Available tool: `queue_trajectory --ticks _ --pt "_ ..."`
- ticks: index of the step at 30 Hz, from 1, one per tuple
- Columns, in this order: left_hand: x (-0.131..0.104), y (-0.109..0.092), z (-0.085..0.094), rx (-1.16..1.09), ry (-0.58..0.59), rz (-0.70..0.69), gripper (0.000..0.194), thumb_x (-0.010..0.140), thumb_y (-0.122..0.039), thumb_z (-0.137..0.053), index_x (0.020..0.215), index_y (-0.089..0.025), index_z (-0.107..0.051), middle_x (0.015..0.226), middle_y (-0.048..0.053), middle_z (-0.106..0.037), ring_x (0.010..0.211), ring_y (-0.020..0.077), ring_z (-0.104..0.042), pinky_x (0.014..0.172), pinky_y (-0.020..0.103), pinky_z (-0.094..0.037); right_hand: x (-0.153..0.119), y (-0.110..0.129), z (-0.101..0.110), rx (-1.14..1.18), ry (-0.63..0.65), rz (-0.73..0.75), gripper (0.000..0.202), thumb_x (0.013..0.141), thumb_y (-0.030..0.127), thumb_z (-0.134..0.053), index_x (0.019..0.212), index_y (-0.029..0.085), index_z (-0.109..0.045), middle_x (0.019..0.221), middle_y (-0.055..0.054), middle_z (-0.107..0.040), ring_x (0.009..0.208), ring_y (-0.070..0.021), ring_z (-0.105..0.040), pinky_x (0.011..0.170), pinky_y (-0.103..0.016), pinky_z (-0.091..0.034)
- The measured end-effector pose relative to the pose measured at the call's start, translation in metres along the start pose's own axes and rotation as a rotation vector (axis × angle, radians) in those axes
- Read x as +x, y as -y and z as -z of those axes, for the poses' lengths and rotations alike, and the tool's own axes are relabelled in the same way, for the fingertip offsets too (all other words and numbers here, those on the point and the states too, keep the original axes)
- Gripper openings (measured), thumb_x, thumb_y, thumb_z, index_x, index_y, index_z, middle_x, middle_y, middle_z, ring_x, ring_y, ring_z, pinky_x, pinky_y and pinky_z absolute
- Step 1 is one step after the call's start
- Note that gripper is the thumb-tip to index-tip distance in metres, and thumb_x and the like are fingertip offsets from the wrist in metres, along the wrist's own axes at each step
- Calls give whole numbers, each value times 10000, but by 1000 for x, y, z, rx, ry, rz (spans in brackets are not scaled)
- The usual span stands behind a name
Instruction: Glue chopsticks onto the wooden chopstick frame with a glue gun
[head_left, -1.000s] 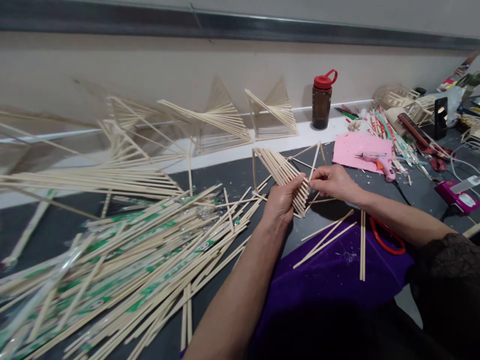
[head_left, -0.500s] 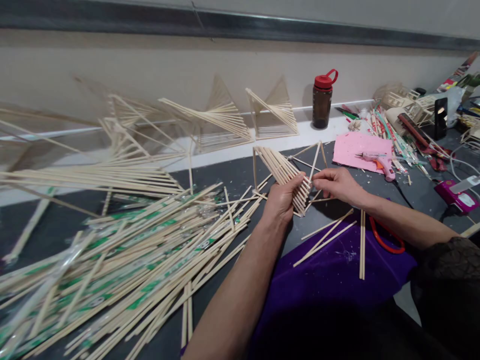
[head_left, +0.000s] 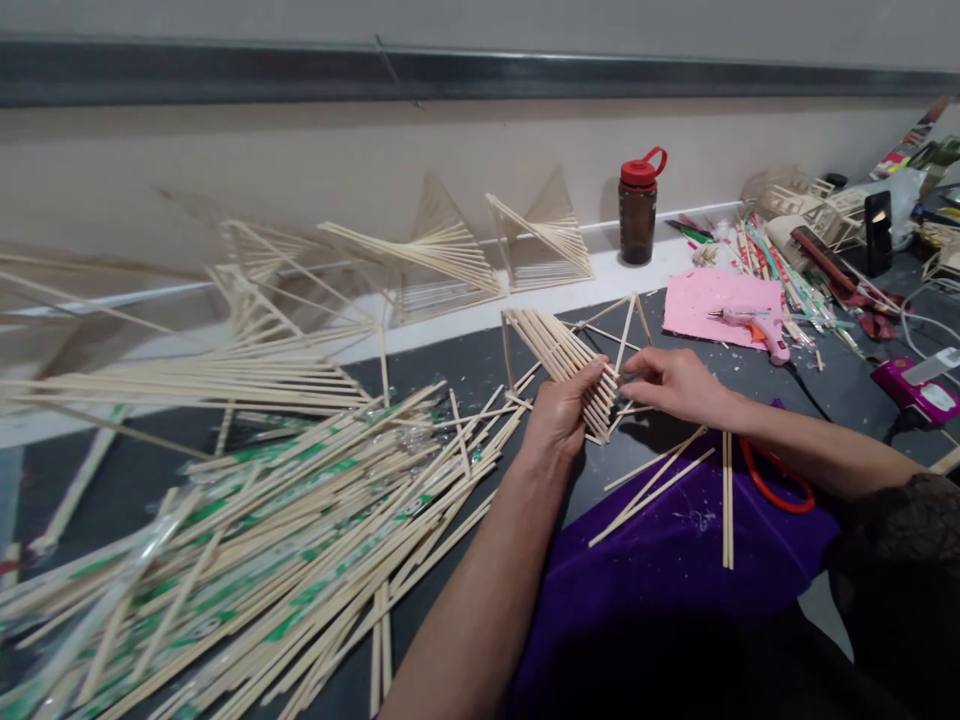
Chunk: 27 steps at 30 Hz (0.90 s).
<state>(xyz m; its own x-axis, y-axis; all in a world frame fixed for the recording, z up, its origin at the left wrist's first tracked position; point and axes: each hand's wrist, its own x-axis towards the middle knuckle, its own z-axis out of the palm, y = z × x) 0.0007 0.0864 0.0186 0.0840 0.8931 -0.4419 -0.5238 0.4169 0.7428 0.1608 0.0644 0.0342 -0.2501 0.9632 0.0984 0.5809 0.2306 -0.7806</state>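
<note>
A fan of pale wooden sticks [head_left: 556,343], laid side by side in a slanted, twisted row, is held by my left hand [head_left: 561,408], its thumb across the near end. Thin sticks [head_left: 625,333] of the same frame stick up as a triangle behind it. Close to the right edge of the fan is my right hand [head_left: 671,382], thumb and fingers drawn together in a pinch. What sits between those fingertips, if anything, is too small to make out. Loose sticks [head_left: 651,488] lie on purple cloth [head_left: 667,580] below my hands.
A big pile of sticks [head_left: 315,540], partly in plastic wrappers, covers the left. Twisted stick frames [head_left: 420,250] stand along the wall beside a red-lidded bottle [head_left: 637,215]. A pink glue gun [head_left: 761,328] rests on a pink sheet [head_left: 694,290]. Red scissor handles [head_left: 776,490] lie near my right forearm.
The view has tilted up slightly, so most things sit lower in the picture. My left hand keeps its hold, and my right hand stays by the fan's edge with little movement.
</note>
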Motion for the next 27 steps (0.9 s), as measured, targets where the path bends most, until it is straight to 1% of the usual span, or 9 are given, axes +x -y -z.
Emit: queue_trajectory --ticks 3,5,7,9,12,20,22,25,27 --pt "-2 -2 0 16 -13 23 132 643 -69 -787 716 -99 -680 563 15 -678 473 122 -637 499 200 -560 -4 5 19 -1 -173 104 196 850 355 -593 879 177 -669 680 11 -617 607 -111 -521 612 -259 -390" --pt "-4 -3 -1 34 -13 34 138 645 -75 -787 721 -106 -677 562 9 -674 469 126 -640 486 203 -557 1 4 30 5 -323 154 189 857 343 -577 906 185 -667 789 -12 -652 658 -119 -535 649 -264 -417" --pt "-4 -4 0 63 -8 40 130 649 -80 -781 717 -107 -674 552 6 -667 460 124 -636 472 198 -547 11 -1 37 -8 -387 175 213 834 323 -606 991 193 -667 951 -38 -676 733 -133 -557 701 -276 -440" --pt "-3 -6 4 108 12 53 120 646 -83 -772 719 -100 -678 557 16 -672 455 126 -634 466 199 -542 19 -7 38 4 -297 162 249 826 316 -616 1040 199 -665 1029 -51 -681 793 -148 -580 737 -288 -451" --pt "-1 -12 14 183 54 63 135 623 -86 -771 728 -96 -686 570 28 -682 445 131 -630 457 206 -540 21 -12 30 31 -79 138 202 863 329 -576 967 190 -679 944 -47 -693 818 -160 -602 751 -294 -448" --pt "2 -29 44 354 169 161 189 515 -103 -815 666 -97 -702 567 87 -694 432 157 -632 437 216 -533 -9 1 22 84 119 314 271 889 391 -528 828 179 -686 780 -26 -664 730 -131 -594 710 -275 -429" --pt "3 -30 47 360 167 153 200 498 -111 -823 662 -96 -709 571 97 -699 435 157 -633 442 217 -536 -3 -3 25 182 107 284 303 892 404 -510 790 179 -685 758 -22 -661 689 -123 -588 689 -270 -437" --pt "3 -29 48 357 155 146 214 472 -123 -835 644 -102 -709 564 93 -697 433 155 -630 440 220 -536 21 -14 25 324 -18 104 329 896 409 -512 743 174 -685 720 -13 -659 602 -105 -561 626 -257 -432" --pt "3 -29 47 361 156 152 222 462 -138 -842 635 -109 -707 557 85 -696 430 156 -628 430 220 -529 43 -20 21 334 -59 43 225 848 333 -591 761 164 -711 674 4 -646 580 -100 -551 607 -248 -420"
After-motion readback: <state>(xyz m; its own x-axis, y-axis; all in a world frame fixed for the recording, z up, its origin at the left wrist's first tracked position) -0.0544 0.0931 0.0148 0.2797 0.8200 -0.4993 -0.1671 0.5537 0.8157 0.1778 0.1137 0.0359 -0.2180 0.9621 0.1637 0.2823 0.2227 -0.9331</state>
